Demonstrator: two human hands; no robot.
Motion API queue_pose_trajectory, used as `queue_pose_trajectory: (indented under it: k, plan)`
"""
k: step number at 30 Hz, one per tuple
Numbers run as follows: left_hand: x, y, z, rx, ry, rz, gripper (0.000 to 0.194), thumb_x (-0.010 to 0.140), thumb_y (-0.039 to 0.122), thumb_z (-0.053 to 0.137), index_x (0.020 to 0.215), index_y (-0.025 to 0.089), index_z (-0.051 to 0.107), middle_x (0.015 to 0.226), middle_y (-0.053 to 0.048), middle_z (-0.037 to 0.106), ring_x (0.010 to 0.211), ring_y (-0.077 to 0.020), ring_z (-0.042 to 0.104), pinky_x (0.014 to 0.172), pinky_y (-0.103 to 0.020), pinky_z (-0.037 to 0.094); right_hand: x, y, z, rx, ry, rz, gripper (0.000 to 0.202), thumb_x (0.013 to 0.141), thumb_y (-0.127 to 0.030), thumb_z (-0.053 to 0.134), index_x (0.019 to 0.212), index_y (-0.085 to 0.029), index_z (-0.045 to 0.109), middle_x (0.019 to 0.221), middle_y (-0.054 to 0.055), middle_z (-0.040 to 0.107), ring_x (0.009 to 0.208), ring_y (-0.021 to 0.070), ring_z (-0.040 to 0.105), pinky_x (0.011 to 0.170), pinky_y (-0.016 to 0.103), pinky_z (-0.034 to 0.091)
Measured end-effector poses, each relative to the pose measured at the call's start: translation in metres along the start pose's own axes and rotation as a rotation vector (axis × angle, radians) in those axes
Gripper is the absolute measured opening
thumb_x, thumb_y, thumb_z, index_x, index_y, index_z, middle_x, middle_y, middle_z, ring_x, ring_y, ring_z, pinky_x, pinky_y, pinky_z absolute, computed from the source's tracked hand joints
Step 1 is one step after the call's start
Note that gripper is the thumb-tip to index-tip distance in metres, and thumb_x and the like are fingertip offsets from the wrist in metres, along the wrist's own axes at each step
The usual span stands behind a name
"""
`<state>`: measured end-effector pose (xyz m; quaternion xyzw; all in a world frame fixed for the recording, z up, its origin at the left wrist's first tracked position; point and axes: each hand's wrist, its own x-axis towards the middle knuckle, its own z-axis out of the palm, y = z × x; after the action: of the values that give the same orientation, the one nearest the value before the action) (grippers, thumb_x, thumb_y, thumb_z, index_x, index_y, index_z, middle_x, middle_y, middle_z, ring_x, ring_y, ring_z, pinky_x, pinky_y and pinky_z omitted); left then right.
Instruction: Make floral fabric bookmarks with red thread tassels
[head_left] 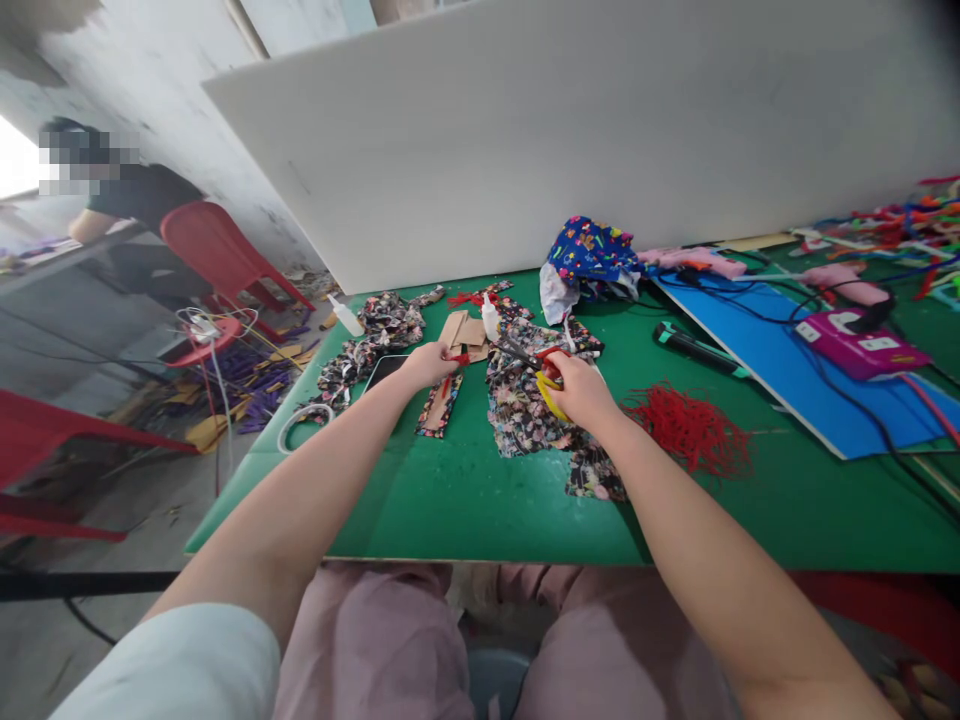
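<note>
My right hand [581, 390] grips scissors [551, 395] with yellow and red handles, their blades pointing left toward my other hand. With closed fingertips, my left hand [431, 362] pinches a small red piece [460, 359], which looks like string or ribbon. Just below it lies a flat strip [435, 408] with a brown middle and dark floral edges. Brown cardboard pieces [469, 335] and a white squeeze bottle [490, 318] sit behind the hands. Dark floral fabric pieces [521, 415] spread under and beside the scissors.
A red string pile [686, 430], a black-green cutter [701, 350] and a blue board [795, 350] with cords lie right. Left are a phone [384, 370], a tape roll [304, 428] and another bottle [346, 317]. A person [142, 200] sits beyond the green table [420, 500].
</note>
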<state>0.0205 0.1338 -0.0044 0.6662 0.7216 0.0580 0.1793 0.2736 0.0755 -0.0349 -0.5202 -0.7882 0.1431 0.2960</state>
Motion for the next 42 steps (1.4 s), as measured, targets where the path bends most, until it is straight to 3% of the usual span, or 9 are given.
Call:
queue_pose_trajectory:
  k: [4, 9, 14, 19, 22, 28, 34, 39, 42]
  plan:
    - [-0.008, -0.003, -0.004, -0.214, 0.002, -0.028, 0.022, 0.066, 0.031, 0.063, 0.082, 0.017, 0.055, 0.063, 0.001, 0.058, 0.059, -0.0128, 0.053, 0.053, -0.02, 0.035, -0.001, -0.001, 0.0, -0.031, -0.035, -0.002, 0.028, 0.07, -0.017, 0.053, 0.098, -0.017, 0.055, 0.086, 0.006, 0.06, 0.08, 0.0168, 0.054, 0.068, 0.022, 0.039]
    - [-0.019, -0.002, -0.008, -0.459, -0.1, -0.081, 0.033, 0.066, 0.028, 0.065, 0.095, 0.017, 0.056, 0.063, 0.0, 0.058, 0.052, -0.01, 0.051, 0.045, -0.018, 0.031, -0.002, -0.001, 0.001, -0.009, -0.044, -0.037, 0.031, 0.069, -0.018, 0.055, 0.1, -0.017, 0.054, 0.089, 0.006, 0.061, 0.083, 0.0178, 0.055, 0.07, 0.024, 0.04]
    - [-0.03, 0.003, -0.01, -0.64, -0.147, -0.099, 0.038, 0.062, 0.029, 0.069, 0.096, 0.017, 0.058, 0.074, -0.002, 0.063, 0.056, -0.0099, 0.053, 0.047, -0.018, 0.037, -0.001, -0.005, 0.011, 0.283, -0.059, 0.101, 0.025, 0.071, -0.017, 0.054, 0.096, -0.017, 0.051, 0.088, 0.003, 0.062, 0.078, 0.0137, 0.058, 0.07, 0.024, 0.043]
    - [-0.041, 0.011, -0.013, -0.762, -0.058, -0.043, 0.036, 0.064, 0.031, 0.068, 0.096, 0.019, 0.059, 0.072, 0.0, 0.059, 0.057, -0.0084, 0.052, 0.048, -0.017, 0.037, -0.002, -0.016, 0.015, 0.613, -0.216, 0.193, 0.019, 0.074, -0.031, 0.055, 0.084, -0.019, 0.045, 0.077, 0.0, 0.058, 0.067, 0.0118, 0.058, 0.06, 0.024, 0.048]
    - [-0.045, 0.019, -0.014, -0.819, -0.009, -0.001, 0.037, 0.064, 0.034, 0.067, 0.097, 0.02, 0.059, 0.076, 0.0, 0.06, 0.062, -0.0095, 0.054, 0.052, -0.019, 0.039, -0.005, -0.023, 0.012, 0.793, -0.285, 0.212, 0.022, 0.072, -0.034, 0.058, 0.078, -0.019, 0.042, 0.075, -0.001, 0.056, 0.07, 0.0122, 0.058, 0.063, 0.025, 0.049]
    - [-0.054, 0.041, -0.023, -0.894, 0.093, 0.075, 0.034, 0.067, 0.033, 0.065, 0.097, 0.02, 0.058, 0.079, -0.002, 0.061, 0.068, -0.0118, 0.057, 0.052, -0.018, 0.039, -0.009, -0.028, 0.012, 0.926, -0.284, 0.209, 0.029, 0.069, -0.037, 0.063, 0.078, -0.02, 0.042, 0.08, 0.001, 0.056, 0.075, 0.012, 0.057, 0.077, 0.03, 0.047]
    - [-0.063, 0.058, -0.034, -1.019, 0.235, 0.13, 0.025, 0.07, 0.027, 0.062, 0.093, 0.019, 0.059, 0.075, 0.0, 0.059, 0.065, -0.0094, 0.055, 0.046, -0.014, 0.036, -0.009, -0.023, 0.009, 1.001, -0.252, 0.196, 0.035, 0.06, -0.034, 0.069, 0.075, -0.02, 0.041, 0.073, -0.004, 0.047, 0.065, 0.0099, 0.053, 0.068, 0.028, 0.048]
    - [-0.069, 0.055, -0.021, -1.249, 0.289, 0.042, 0.025, 0.068, 0.025, 0.062, 0.091, 0.018, 0.057, 0.076, 0.001, 0.058, 0.061, -0.0072, 0.054, 0.042, -0.013, 0.034, -0.003, -0.017, -0.003, 1.112, -0.087, 0.261, 0.034, 0.057, -0.028, 0.07, 0.074, -0.019, 0.042, 0.068, -0.006, 0.046, 0.061, 0.0085, 0.051, 0.063, 0.025, 0.045]
    - [-0.075, 0.051, -0.005, -1.343, 0.334, -0.006, 0.026, 0.067, 0.025, 0.063, 0.092, 0.018, 0.056, 0.074, 0.002, 0.057, 0.057, -0.0063, 0.054, 0.043, -0.014, 0.037, -0.001, -0.014, -0.014, 1.207, -0.077, 0.323, 0.035, 0.055, -0.026, 0.069, 0.075, -0.019, 0.041, 0.066, -0.006, 0.047, 0.058, 0.0087, 0.051, 0.06, 0.026, 0.045]
